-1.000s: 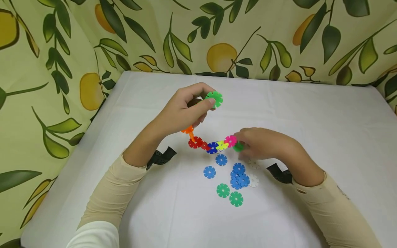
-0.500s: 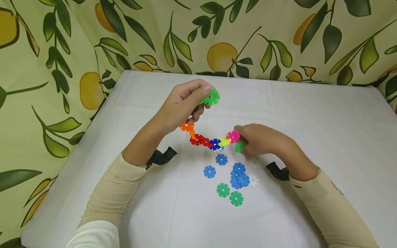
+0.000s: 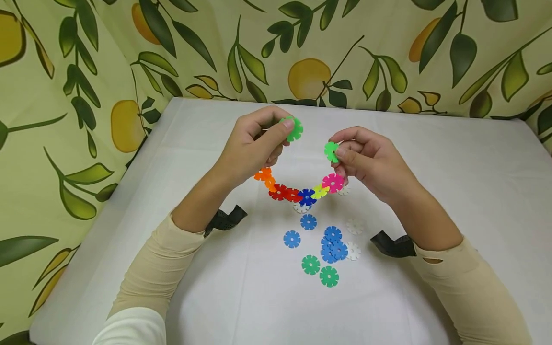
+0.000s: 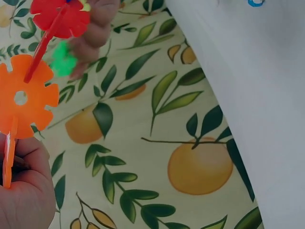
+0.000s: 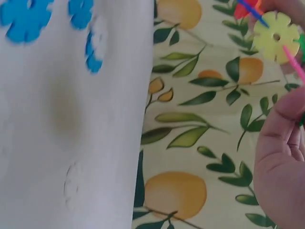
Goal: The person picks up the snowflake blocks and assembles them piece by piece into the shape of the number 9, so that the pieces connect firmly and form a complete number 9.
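A chain of notched plastic interlocking discs hangs between both hands, sagging in the middle. It runs through an orange disc [image 3: 262, 173], a red disc [image 3: 278, 192], a dark blue disc [image 3: 307, 197], a yellow disc [image 3: 320, 191] and a pink disc [image 3: 333, 183]. My left hand [image 3: 250, 143] pinches a green disc [image 3: 295, 129] between thumb and fingers. Facing it across a gap, my right hand [image 3: 377, 160] pinches another green disc [image 3: 331, 152], just above the pink one. The left wrist view shows an orange disc [image 4: 31, 95] slotted edge-on into its neighbours. Fingers hide part of both chain ends.
On the white tabletop [image 3: 241, 297] below lie loose discs: a pile of blue discs [image 3: 334, 247], single blue discs [image 3: 292, 239], two darker green discs [image 3: 329, 276] and several white discs [image 3: 354, 226]. A fruit-patterned curtain [image 3: 267, 52] borders the table's back and left.
My right hand has risen from near the tabletop with its green disc and turned, lifting the pink end of the chain. My left hand has shifted slightly up and left, changing its hold.
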`<action>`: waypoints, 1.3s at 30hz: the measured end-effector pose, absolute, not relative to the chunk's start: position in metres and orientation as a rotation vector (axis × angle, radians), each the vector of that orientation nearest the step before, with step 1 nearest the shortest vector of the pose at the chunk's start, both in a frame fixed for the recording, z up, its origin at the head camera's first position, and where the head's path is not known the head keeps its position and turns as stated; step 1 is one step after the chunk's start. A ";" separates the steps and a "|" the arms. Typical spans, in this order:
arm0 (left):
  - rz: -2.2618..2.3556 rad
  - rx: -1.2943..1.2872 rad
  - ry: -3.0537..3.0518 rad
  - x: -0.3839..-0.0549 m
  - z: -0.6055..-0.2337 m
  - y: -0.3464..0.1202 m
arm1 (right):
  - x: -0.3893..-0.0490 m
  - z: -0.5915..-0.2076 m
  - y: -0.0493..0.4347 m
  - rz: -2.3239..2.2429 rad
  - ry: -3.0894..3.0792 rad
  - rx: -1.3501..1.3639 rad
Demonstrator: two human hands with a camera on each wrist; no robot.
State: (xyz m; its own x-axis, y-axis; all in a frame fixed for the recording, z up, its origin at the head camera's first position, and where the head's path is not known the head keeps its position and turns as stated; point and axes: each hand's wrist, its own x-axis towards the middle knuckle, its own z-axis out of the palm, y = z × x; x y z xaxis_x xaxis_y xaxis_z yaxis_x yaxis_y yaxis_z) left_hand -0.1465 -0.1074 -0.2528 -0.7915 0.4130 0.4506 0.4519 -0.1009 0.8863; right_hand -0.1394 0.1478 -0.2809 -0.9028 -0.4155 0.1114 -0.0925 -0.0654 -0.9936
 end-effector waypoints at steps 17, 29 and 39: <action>-2.038 -1.112 -2.100 -0.139 -0.266 -0.090 | -0.105 -0.273 0.115 -2.509 1.578 -0.459; -1.769 -1.235 -2.028 -0.135 -0.267 -0.085 | -0.101 -0.271 0.119 -2.479 1.535 -0.456; -1.696 -1.270 -2.025 -0.135 -0.270 -0.083 | -0.096 -0.273 0.114 -2.499 1.429 -0.389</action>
